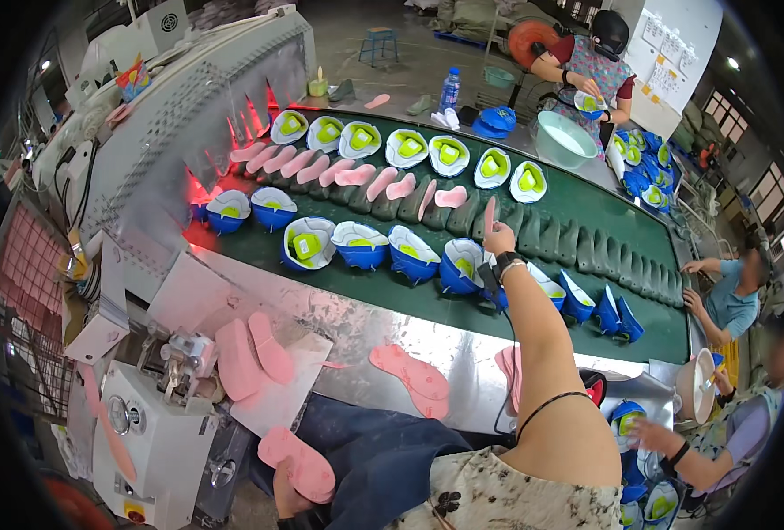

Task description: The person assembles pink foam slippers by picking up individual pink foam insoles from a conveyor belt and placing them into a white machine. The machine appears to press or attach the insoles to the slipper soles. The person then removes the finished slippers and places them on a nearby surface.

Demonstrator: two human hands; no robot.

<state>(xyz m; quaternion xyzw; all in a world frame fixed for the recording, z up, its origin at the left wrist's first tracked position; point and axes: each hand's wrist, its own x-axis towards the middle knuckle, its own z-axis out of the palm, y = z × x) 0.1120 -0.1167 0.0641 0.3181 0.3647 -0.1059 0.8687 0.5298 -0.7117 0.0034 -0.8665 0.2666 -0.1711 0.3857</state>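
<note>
Low at the picture's lower edge, my left hand [288,491] is closed on a pair of pink insoles [299,464]. My right hand [500,238] reaches out over the green conveyor belt [365,305] and pinches one pink insole [490,212] held upright. Beneath it runs a row of dark green shoe soles [538,231] along the middle of the belt. Pink insoles [354,175] lie on the left part of that row. Blue-and-white shoe uppers [441,269] with lime-green inside line both sides of the belt; the near ones are partly behind my right forearm.
A metal ledge [357,375] between me and the belt carries more pink insoles [414,380]. At left stands a white machine [149,446]. A red-lit tunnel housing [224,115] spans the belt's left end. Co-workers [736,296] work on the right and far sides, near basins [561,141].
</note>
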